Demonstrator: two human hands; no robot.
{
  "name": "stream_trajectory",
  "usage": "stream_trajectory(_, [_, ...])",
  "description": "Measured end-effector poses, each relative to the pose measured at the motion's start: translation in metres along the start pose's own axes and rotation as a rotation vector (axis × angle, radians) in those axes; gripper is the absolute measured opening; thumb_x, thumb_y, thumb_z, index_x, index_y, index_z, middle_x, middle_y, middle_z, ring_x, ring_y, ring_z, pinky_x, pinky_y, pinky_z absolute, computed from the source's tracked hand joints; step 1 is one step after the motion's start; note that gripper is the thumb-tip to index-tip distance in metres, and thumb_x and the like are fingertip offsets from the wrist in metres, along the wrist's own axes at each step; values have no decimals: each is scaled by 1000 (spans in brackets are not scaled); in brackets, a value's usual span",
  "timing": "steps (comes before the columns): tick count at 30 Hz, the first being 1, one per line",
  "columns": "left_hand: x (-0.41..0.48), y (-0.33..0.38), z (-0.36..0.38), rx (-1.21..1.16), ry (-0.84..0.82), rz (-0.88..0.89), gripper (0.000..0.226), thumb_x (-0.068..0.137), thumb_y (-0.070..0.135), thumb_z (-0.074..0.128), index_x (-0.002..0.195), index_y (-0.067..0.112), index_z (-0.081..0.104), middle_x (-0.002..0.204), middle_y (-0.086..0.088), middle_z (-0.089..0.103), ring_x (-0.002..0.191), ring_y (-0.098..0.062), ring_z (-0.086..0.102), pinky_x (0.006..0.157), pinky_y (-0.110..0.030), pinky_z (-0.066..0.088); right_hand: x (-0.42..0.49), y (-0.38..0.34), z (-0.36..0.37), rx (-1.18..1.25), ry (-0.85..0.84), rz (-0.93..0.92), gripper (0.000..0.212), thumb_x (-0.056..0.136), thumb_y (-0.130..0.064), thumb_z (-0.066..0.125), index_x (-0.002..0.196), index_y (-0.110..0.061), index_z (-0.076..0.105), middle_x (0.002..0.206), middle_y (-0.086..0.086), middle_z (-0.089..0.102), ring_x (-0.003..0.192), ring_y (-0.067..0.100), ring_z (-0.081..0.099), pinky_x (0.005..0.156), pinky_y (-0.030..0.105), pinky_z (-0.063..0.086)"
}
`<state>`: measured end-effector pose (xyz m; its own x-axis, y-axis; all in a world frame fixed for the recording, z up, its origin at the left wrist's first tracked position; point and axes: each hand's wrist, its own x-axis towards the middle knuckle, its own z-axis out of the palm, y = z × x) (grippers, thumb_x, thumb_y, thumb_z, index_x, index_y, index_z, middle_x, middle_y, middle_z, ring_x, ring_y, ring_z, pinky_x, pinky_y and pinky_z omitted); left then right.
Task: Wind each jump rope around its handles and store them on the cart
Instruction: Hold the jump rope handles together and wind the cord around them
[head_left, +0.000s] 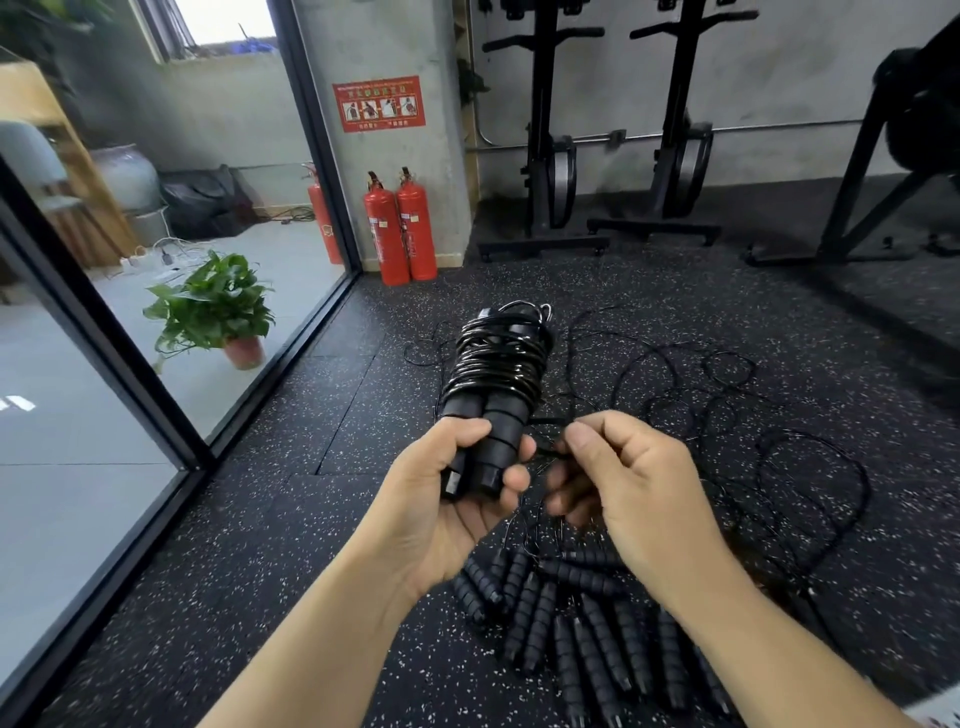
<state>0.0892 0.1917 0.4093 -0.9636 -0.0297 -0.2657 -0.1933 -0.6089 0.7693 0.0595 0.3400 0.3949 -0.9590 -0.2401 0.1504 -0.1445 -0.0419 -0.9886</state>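
Note:
My left hand (457, 499) grips the lower ends of two black foam handles held side by side, with black rope wound in many turns around their upper part, a wound jump rope (498, 369). My right hand (623, 473) is beside it at the right, fingers curled, pinching what looks like a thin strand of rope. On the floor below lie several more black handles (582, 629) in a heap, their thin black ropes (727, 395) sprawled in loose loops to the right. No cart is in view.
The floor is black speckled rubber. Two red fire extinguishers (400, 228) stand at a concrete pillar. A glass wall (171, 322) runs along the left with a potted plant (218, 312) behind it. Black gym machines (613, 156) stand at the back wall.

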Motion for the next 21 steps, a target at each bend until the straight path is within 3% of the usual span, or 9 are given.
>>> stream_trajectory(5, [-3, 0, 6, 50, -57, -20, 38, 72, 21, 57, 98, -6, 62, 77, -15, 67, 50, -15, 59, 43, -20, 52, -3, 5, -5, -532, 201, -555, 27, 98, -28, 51, 79, -13, 64, 52, -5, 55, 45, 14, 51, 44, 32, 42])
stream_trajectory(9, [-3, -2, 3, 196, -84, 36, 43, 72, 21, 62, 109, -2, 63, 88, -18, 71, 60, -21, 66, 50, -26, 56, 3, -3, -11, -858, 195, -764, 30, 96, -26, 49, 74, -9, 61, 53, -6, 47, 40, 15, 43, 37, 31, 38])
stream_trajectory(13, [-4, -3, -5, 372, -57, 105, 37, 75, 19, 65, 110, 7, 64, 101, -17, 73, 85, -25, 71, 66, -36, 60, 4, -12, -4, -1033, 91, -793, 27, 91, -20, 56, 67, -13, 45, 55, -10, 33, 36, 19, 34, 35, 27, 26])
stream_trajectory(16, [-4, -3, -7, 457, 20, 137, 29, 87, 10, 63, 116, 6, 62, 107, -17, 73, 87, -24, 71, 70, -37, 60, 5, -13, 1, -1088, 0, -678, 32, 83, -9, 63, 73, -19, 35, 60, -9, 36, 41, 23, 42, 40, 29, 27])
stream_trajectory(19, [-4, -3, -7, 486, 59, 126, 20, 94, 6, 57, 114, 5, 62, 94, -12, 75, 75, -18, 71, 61, -31, 58, 6, -10, 0, -1077, -143, -487, 12, 90, -9, 57, 83, -15, 48, 74, -3, 54, 63, 27, 54, 55, 39, 42])
stream_trajectory(21, [-3, -4, -7, 485, 64, 121, 15, 94, 6, 55, 107, 7, 64, 86, -9, 75, 69, -17, 71, 58, -29, 56, 6, -7, -3, -1010, -146, -534, 8, 93, -18, 52, 88, -13, 56, 75, -1, 58, 64, 27, 55, 57, 42, 46])
